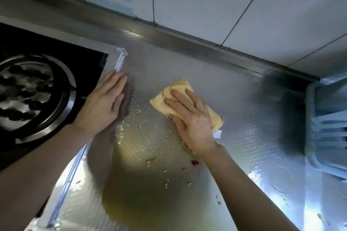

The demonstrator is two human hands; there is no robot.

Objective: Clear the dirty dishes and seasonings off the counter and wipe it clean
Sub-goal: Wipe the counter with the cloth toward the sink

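A yellow cloth (185, 100) is pressed flat onto the metal surface (244, 118) near its middle, a little toward the back wall. It is covered by the right hand (189, 118), whose fingers (176, 104) are spread and laid straight across the cloth, so that nothing is gripped; the cloth is only held down under the palm. A small white tag (217, 134) is seen at the cloth's near corner.

Just in front of the cloth, the surface is marked by a yellowish oily smear (131, 184) and scattered food crumbs (166, 178), with one small red speck (195, 162) among them.

The left hand (102, 108) is rested on the surface well apart from the cloth, at the edge of the gas hob (33, 92); its fingers are kept straight and together, and nothing is held. The hob's rim is bordered by a clear sealing strip (121, 62).

At the far right a pale blue plastic rack (326, 124) is seen, partly cut off by the frame. White wall tiles (206, 2) are seen behind the surface.
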